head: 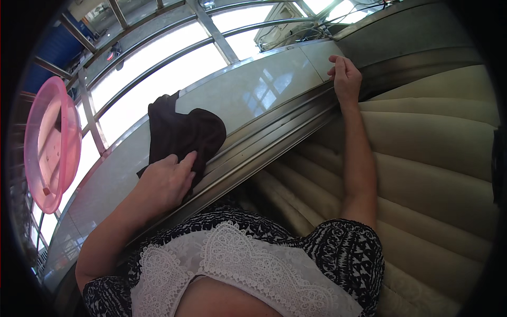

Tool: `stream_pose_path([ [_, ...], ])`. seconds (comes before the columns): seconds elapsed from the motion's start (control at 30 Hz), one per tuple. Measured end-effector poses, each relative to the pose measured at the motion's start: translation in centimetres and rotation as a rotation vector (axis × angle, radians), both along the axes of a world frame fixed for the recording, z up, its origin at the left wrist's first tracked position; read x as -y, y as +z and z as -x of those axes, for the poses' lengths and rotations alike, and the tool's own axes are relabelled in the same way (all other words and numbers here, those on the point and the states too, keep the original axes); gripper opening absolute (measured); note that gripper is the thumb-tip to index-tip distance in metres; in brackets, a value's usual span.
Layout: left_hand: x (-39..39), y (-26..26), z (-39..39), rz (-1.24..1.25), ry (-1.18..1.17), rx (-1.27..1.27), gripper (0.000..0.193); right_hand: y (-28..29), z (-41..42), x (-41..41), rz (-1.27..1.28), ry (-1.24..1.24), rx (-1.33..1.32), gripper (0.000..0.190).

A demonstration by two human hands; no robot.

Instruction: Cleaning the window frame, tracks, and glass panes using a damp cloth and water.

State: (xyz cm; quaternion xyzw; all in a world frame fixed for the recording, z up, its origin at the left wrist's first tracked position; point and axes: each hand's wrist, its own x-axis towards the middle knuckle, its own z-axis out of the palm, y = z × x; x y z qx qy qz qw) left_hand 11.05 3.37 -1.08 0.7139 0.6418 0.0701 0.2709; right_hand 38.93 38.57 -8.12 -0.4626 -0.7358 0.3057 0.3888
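Note:
A dark brown or black cloth [178,130] lies crumpled over the pale tiled window sill [273,85], and part of it overlaps the metal window track. My left hand [168,180] grips the cloth's near edge, with the index finger stretched out over the fabric. The sill shows glossy reflections of the window. My right hand [344,77] is curled in a loose fist at the sill's right end, above the track's far end. I see nothing held in it, though its palm is partly hidden.
Metal window bars [158,67] run behind the sill. At the left, a pink plastic basin [65,146] sits tilted in view against the bars. The brown metal track [273,126] borders the sill. A beige padded surface with ridges [427,166] fills the right. Cables [313,33] hang outside.

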Motion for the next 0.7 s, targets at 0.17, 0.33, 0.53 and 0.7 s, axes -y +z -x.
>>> stream_pose_path([
  [0.17, 4.6, 2.9, 3.8, 0.214, 0.099, -0.139, 0.021, 0.1, 0.8, 0.0, -0.043, 0.032, -0.052, 0.027],
  [0.33, 3.8, 5.5, 8.5, -0.185, 0.432, -0.002, 0.020, 1.3, 2.8, 1.4, -0.294, 0.264, 0.218, 0.021],
  [0.53, -0.6, 10.5, 7.1, -0.536, 0.545, 0.776, 0.030, 6.2, 12.6, 12.5, 0.097, 1.018, 0.241, 0.023],
  [0.7, -3.4, 10.5, 1.4, -0.632, 0.330, 1.195, 0.033, 7.7, 13.9, 17.9, 0.717, 1.153, -0.013, 0.040],
])
